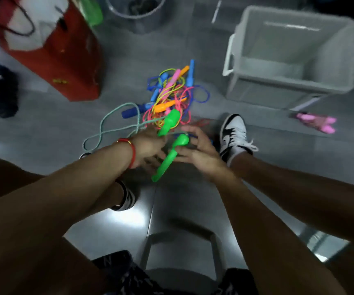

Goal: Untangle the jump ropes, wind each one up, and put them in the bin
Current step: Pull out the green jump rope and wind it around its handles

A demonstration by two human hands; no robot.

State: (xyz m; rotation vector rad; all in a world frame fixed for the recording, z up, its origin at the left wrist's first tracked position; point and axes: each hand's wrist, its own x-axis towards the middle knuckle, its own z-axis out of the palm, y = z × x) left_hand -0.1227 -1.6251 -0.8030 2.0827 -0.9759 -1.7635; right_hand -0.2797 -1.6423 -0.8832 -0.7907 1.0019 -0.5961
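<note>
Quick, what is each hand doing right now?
Left hand: holds one green handle.
Right hand: holds the other green handle.

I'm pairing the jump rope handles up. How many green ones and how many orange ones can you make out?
green handles: 2, both at the hands
orange handles: 2, both in the tangle on the floor
Total: 4
</note>
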